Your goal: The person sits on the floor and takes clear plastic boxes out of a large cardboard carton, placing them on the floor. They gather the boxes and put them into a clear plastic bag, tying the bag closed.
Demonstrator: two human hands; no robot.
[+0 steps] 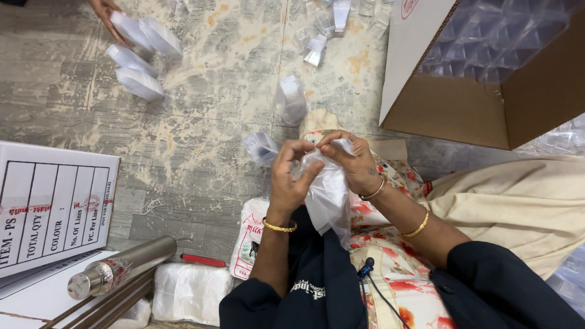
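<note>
My left hand [290, 177] and my right hand [352, 163] both pinch the top of a thin clear plastic bag [329, 198] held over my lap. The bag hangs down between my wrists and looks filled with something pale; its contents are hard to make out. Gold bangles sit on both wrists. A small clear plastic piece [261, 148] lies on the floor just left of my left hand.
An open cardboard box [463, 109] of clear plastic trays stands at upper right. Another person's hand [105, 13] touches white packets [141, 56] at upper left. A white labelled carton [52, 204], a steel bottle [122, 267], a red pen [203, 260] and a white wad [189, 291] lie at left.
</note>
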